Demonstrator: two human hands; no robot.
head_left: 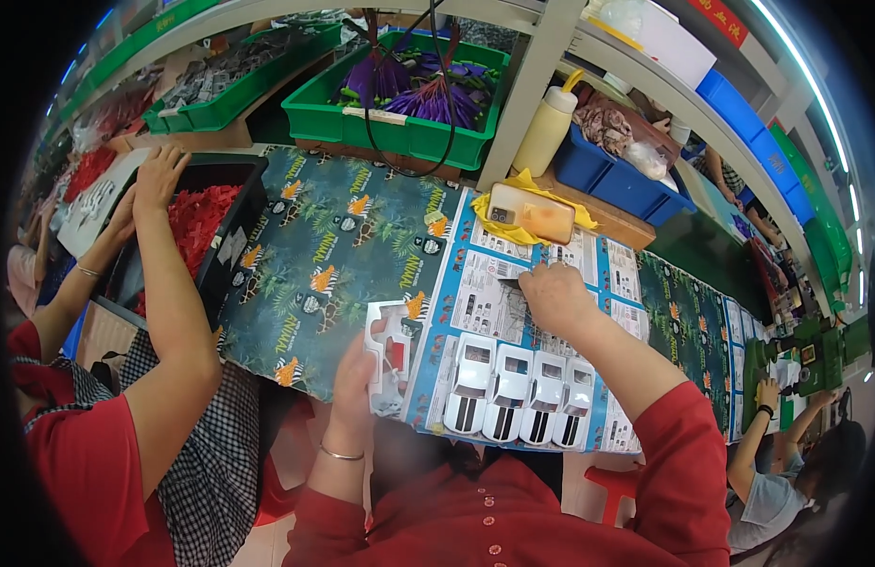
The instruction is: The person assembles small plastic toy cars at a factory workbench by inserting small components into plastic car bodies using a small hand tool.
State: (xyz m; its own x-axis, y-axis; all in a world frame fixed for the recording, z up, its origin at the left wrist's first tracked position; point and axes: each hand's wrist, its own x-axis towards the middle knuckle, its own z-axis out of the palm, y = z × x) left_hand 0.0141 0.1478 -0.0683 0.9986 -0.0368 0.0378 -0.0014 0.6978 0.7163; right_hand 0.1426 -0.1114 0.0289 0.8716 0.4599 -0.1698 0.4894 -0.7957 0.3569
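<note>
White toy shell [374,333] sits gripped in the left hand [353,386], seemingly hollow-side up for access; I can't tell whether the right hand [557,299] pinches that dark piece [508,282].

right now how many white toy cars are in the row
4, side by side on the sheet: leftmost car, second car, third car, rightmost car. None looks hidden.
</note>
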